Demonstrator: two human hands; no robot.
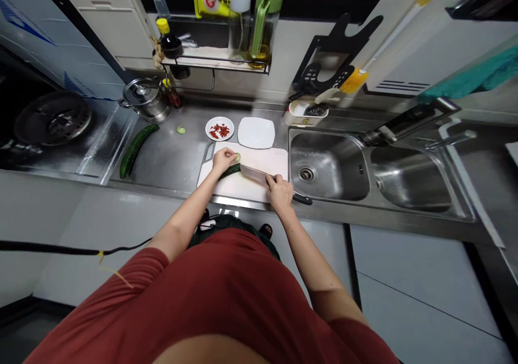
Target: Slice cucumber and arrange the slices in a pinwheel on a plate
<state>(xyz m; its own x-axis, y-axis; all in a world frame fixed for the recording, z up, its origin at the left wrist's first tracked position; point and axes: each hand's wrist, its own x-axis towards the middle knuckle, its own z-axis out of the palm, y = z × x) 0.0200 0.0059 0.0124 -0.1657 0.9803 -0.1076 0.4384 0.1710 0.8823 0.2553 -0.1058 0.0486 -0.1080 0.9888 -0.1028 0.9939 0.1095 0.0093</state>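
Note:
On a white plastic cutting board (pixel 246 187) lies a short piece of green cucumber (pixel 230 170). My left hand (pixel 223 160) grips it from above, fingers curled over its end, and a pale cut slice (pixel 238 157) shows by the fingertips. My right hand (pixel 279 191) holds a broad-bladed kitchen knife (pixel 253 174) by its black handle, with the blade resting at the cucumber. A whole cucumber (pixel 135 150) lies on the steel counter left of the board, and a loose slice (pixel 181 130) sits beyond it.
Behind the board stand a small plate of chopped red chilli (pixel 219 128) and a white square plate (pixel 256 133). A double steel sink (pixel 327 164) lies to the right. A steel pot (pixel 145 98) and gas burner (pixel 52 118) are left; a bottle shelf (pixel 218 56) is behind.

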